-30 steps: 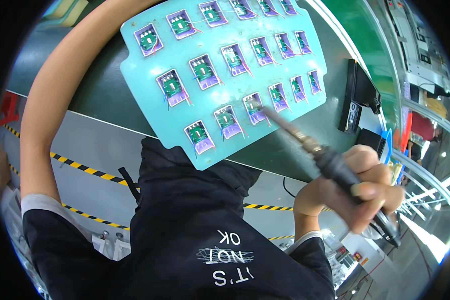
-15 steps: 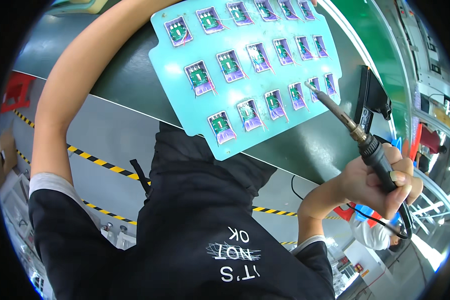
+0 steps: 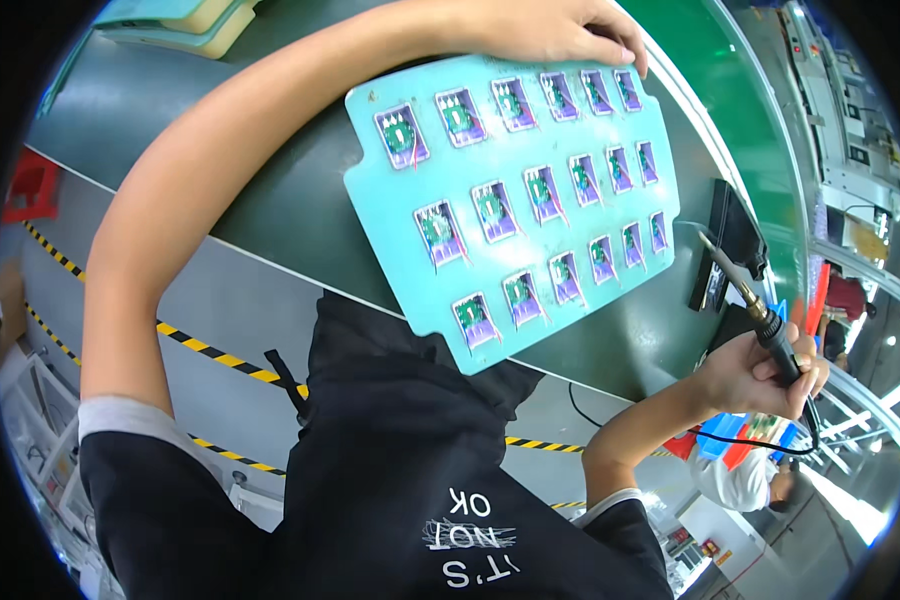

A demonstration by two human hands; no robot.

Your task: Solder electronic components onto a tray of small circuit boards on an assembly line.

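A teal tray (image 3: 530, 250) lies on the dark green bench, its near corner sticking out past the front edge. Rows of rectangular pockets in it hold small green circuit boards (image 3: 490, 208) with thin red and dark wires. At the tray's far edge, my left hand (image 3: 560, 30) bends its fingers over the rim near the far right corner. Off the tray's right side, my right hand (image 3: 755, 372) is closed around the black handle of a soldering iron (image 3: 765, 318). The iron's tip points up and left, just beyond the tray's right edge, touching nothing that I can make out.
A black soldering stand (image 3: 720, 250) stands right of the tray. Teal and cream trays (image 3: 185, 22) are stacked at the far left of the bench. The iron's black cord (image 3: 740, 440) hangs below my right hand. Another person (image 3: 735, 478) is at the lower right.
The soldering iron has moved off the tray's near right pockets to beyond its right edge. The view has shifted, so the tray appears lower and my left hand now shows.
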